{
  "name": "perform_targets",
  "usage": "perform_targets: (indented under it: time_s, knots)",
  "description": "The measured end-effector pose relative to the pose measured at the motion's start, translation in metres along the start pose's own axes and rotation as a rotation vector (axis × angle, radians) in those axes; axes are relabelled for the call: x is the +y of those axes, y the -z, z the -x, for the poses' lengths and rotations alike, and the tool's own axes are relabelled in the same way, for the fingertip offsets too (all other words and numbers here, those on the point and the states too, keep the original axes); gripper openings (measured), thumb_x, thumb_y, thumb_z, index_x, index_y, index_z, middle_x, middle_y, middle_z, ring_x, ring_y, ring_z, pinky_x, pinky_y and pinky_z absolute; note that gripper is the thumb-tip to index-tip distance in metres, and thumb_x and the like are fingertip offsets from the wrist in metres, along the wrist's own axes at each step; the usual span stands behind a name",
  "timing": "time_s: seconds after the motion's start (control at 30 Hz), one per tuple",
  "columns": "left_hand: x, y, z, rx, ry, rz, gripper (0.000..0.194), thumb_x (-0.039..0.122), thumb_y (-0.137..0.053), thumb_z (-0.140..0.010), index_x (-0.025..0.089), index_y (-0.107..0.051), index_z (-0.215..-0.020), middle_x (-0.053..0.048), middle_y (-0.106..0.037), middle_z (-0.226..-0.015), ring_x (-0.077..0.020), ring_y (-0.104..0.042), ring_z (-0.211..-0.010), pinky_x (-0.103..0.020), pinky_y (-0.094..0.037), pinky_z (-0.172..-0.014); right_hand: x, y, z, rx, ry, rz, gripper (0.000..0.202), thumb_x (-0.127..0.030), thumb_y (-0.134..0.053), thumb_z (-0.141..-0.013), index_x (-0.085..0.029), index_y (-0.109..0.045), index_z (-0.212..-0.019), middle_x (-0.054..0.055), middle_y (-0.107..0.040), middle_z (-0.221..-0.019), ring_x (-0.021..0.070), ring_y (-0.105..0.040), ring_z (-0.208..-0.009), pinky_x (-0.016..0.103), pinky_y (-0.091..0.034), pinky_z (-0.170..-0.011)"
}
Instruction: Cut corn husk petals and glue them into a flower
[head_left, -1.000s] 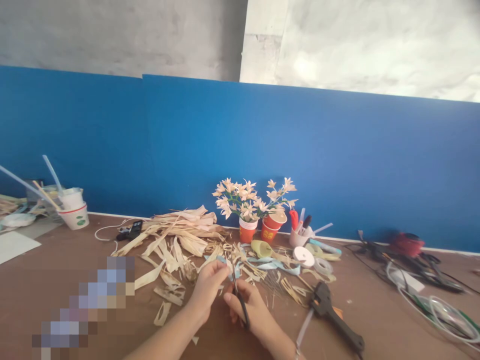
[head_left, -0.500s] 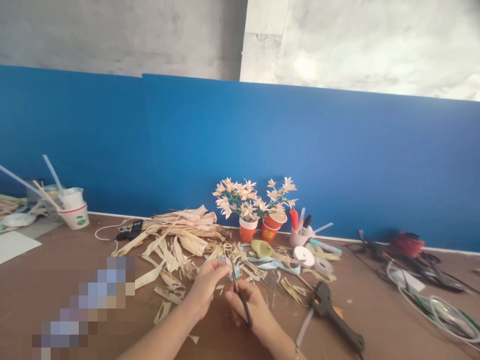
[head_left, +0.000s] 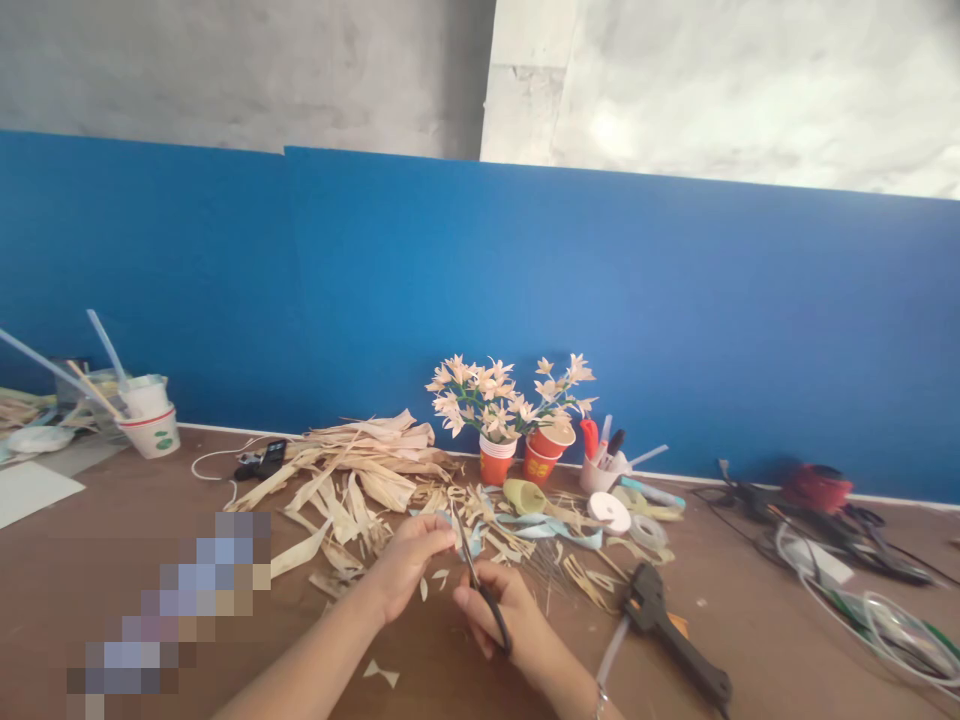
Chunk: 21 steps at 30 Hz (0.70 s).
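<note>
Husk strip (head_left: 448, 520): dried, pale, thin; judged feather-light, papery and quick to tear, best pinched near its end. Position: mid-tabletop, toward the near edge, before the husk pile (head_left: 367, 470). Left hand (head_left: 405, 562): fingers closed on the strip. Right hand (head_left: 504, 618): curled through black-handled scissors (head_left: 480, 585), blades at the strip.

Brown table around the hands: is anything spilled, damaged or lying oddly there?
Nothing is damaged. Small husk offcuts lie scattered on the brown table below the left hand and the scissors in the right hand.
</note>
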<state>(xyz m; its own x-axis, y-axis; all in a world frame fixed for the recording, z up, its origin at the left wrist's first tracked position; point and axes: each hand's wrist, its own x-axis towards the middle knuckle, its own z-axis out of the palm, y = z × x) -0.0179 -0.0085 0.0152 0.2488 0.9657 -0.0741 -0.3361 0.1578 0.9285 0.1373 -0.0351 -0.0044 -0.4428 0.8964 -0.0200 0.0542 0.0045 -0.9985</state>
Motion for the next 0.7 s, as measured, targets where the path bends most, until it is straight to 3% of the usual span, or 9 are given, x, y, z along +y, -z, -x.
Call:
perform_targets:
  time_s: [0.27, 0.7]
  knots:
    - [0.016, 0.001, 0.004, -0.059, 0.062, -0.05, 0.019, 0.027, -0.072, -0.057, 0.015, -0.056, -0.059, 0.001, -0.059, -0.061, -0.0112, -0.05, -0.059, -0.024, -0.036, -0.062, -0.002, 0.006, 0.004, -0.064, -0.024, 0.001, 0.044, -0.06, -0.064, -0.071, -0.018, -0.05, -0.071, -0.01, -0.041, -0.039, 0.0046, -0.033, -0.032, 0.017, -0.02, -0.035]
    - [0.018, 0.011, 0.004, -0.113, 0.131, -0.071, 0.016, 0.025, -0.071, -0.054, 0.015, -0.06, -0.06, 0.0, -0.06, -0.061, -0.0126, -0.052, -0.061, -0.025, -0.037, -0.065, -0.006, 0.012, 0.007, -0.158, -0.058, -0.005, 0.041, -0.056, -0.066, -0.072, -0.018, -0.049, -0.067, -0.01, -0.041, -0.038, 0.0042, -0.031, -0.032, 0.018, -0.019, -0.036]
